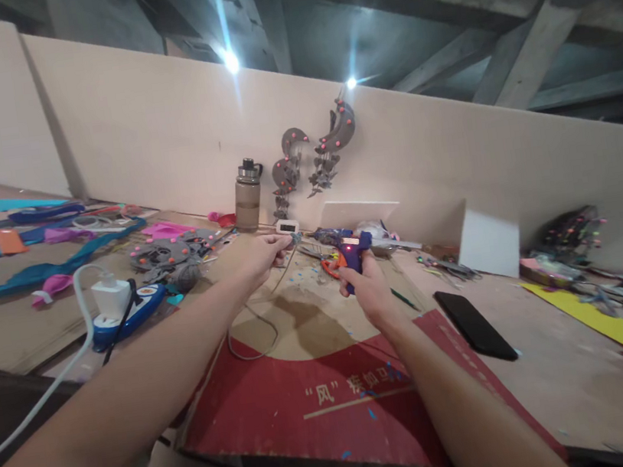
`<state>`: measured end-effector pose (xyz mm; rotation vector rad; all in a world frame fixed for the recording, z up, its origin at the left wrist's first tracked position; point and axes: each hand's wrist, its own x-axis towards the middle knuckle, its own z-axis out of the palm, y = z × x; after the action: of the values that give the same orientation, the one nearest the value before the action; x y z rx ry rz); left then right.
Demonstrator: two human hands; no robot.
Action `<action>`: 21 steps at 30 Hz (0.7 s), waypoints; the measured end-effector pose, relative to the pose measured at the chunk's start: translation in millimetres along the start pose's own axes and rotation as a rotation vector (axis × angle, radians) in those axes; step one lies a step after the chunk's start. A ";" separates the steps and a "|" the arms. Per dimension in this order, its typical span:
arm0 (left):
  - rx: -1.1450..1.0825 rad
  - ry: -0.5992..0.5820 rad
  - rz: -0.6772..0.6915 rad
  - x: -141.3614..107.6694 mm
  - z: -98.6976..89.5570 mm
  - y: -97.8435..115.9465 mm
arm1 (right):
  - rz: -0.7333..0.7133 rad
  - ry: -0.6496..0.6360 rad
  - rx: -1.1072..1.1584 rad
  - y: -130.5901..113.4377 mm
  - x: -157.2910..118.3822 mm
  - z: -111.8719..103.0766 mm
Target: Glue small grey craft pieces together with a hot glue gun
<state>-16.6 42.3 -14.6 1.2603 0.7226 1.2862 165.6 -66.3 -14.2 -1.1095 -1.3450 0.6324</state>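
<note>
My right hand [365, 281] is wrapped round the handle of a blue and orange glue gun [352, 252], which shows a small red light and has its nozzle turned left. Just left of the nozzle, my left hand [273, 254] pinches a small grey-green piece [295, 239] between its fingertips. Both hands are raised over a red and tan cardboard sheet [345, 391]. A thin grey cable [256, 356] curls on the cardboard below my left hand.
A bottle [247, 200] stands behind my left hand. At left are a power strip [126, 317] with a white charger, grey pieces with pink dots and coloured scraps. A black phone [475, 324] and yellow sheet [601, 316] lie at right. Grey decorations [337, 133] hang on the partition.
</note>
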 end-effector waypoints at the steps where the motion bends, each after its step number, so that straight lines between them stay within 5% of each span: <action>1: -0.002 0.003 -0.004 0.8 -1.0 -0.2 | 0.048 0.006 0.091 -1.2 1.4 -1.6; 5: -0.009 0.000 -0.012 4.3 -3.4 -1.4 | 0.302 0.027 0.171 -7.0 8.1 -13.7; 8: 0.010 -0.013 0.028 5.9 -4.0 -3.1 | 0.576 -0.160 0.046 -7.3 10.9 -23.2; 11: 0.090 -0.045 0.110 3.2 -3.1 -2.2 | 0.671 -0.348 -0.150 -0.8 10.1 -26.5; 15: 0.244 0.008 0.212 -12.9 5.7 13.0 | 0.475 -0.335 -0.470 8.7 6.2 -23.0; 18: 0.371 0.047 0.260 -30.5 18.9 30.6 | 0.075 -0.058 -0.627 8.3 4.1 -15.1; 21: 0.502 0.051 0.370 -42.7 32.2 38.8 | -0.181 0.100 -0.436 4.2 3.3 1.2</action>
<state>-6.9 -13.5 19.4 1.8370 0.9139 1.4897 166.0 -61.4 -16.7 -1.3250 -1.5155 0.1486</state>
